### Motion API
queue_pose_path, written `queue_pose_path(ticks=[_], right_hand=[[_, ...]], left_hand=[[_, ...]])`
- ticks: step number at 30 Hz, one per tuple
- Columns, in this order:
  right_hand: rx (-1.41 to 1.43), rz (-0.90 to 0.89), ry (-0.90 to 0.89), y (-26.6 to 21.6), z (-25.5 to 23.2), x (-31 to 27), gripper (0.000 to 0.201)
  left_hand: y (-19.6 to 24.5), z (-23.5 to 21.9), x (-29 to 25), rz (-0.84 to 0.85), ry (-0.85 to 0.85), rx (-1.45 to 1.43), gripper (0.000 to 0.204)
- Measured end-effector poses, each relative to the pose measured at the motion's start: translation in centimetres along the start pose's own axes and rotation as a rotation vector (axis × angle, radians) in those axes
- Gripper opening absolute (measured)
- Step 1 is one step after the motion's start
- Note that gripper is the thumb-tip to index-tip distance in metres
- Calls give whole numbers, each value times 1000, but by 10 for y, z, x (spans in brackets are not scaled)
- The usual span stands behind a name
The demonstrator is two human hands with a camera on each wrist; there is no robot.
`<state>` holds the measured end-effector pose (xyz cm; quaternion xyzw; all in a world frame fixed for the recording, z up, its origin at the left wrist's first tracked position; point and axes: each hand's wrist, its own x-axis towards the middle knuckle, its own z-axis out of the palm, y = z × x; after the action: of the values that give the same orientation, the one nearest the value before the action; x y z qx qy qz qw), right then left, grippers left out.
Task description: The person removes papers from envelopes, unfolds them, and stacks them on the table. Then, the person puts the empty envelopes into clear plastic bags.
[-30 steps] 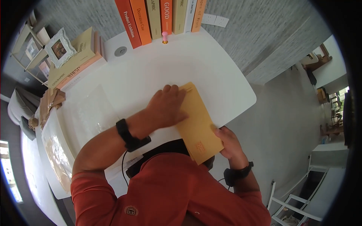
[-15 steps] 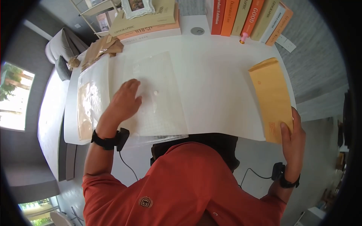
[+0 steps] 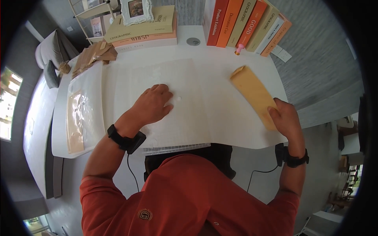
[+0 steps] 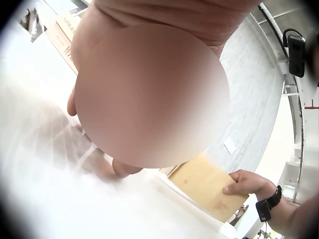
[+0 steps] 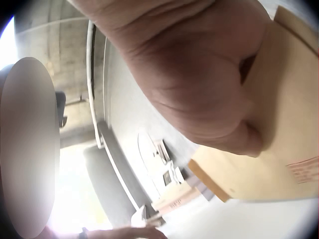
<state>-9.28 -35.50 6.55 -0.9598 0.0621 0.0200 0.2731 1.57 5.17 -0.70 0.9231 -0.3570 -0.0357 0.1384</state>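
Note:
In the head view, my right hand (image 3: 287, 116) grips a yellow paper envelope (image 3: 254, 94) by its near right edge, thumb on top. The envelope slants over the right part of the desk, folded flap at its far end. In the right wrist view, the thumb presses on the envelope (image 5: 274, 174), close to some red print. My left hand (image 3: 151, 105) rests over a translucent plastic sleeve (image 3: 189, 114), fingers loosely bent. A small white round spot (image 3: 179, 98) shows on the sleeve by the fingertips. In the left wrist view, the left palm is mostly hidden by a blurred disc.
Clear plastic packaging with a tan sheet inside (image 3: 76, 122) lies at the desk's left. Brown paper (image 3: 92, 57) is behind it. Stacked books (image 3: 143, 33) bear a white picture frame (image 3: 136, 11). Upright books (image 3: 236, 27) stand at the back, a pink-handled stamp (image 3: 239, 49) before them.
My left hand has left the envelope, swung left, then shifted right over the sleeve. My right hand carried the envelope right, then drew it back a little leftward and tilted it.

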Motion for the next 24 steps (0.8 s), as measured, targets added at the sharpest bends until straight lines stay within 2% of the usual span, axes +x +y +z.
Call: queue_pose_path(ticks=[2,4,6,9,12,15,16,19,22,24], right_hand=[[490,43,5,3,7,3,25],[898,72,-34,-1,40,11,29],[566,-42,-82,-15,66,20,31],[444,2,-238,-34,92,41,34],[637,86,-310,-37,109,55,34],[747,102,-294,-33,121,57,34],[759,95,-286,-31,123,57,34],[736,64,-266,-28,129,57,34],[622,23,-249,-32,128,55,33],[623,15,-230,-31,132,55,32]], left_hand=[[-5,1,3,22,32,-17,33],[-8,2,5,28,36,-39,32],[-10,0,9,19,24,-65,31],[-12,5,11,27,52,-86,33],[-9,12,17,120,73,-152,40],[-1,18,22,119,95,-350,48],[-1,14,21,102,84,-293,59],[-2,5,12,-142,114,-46,76],[11,-3,14,-212,4,-57,90],[12,4,15,-134,7,-95,92]])
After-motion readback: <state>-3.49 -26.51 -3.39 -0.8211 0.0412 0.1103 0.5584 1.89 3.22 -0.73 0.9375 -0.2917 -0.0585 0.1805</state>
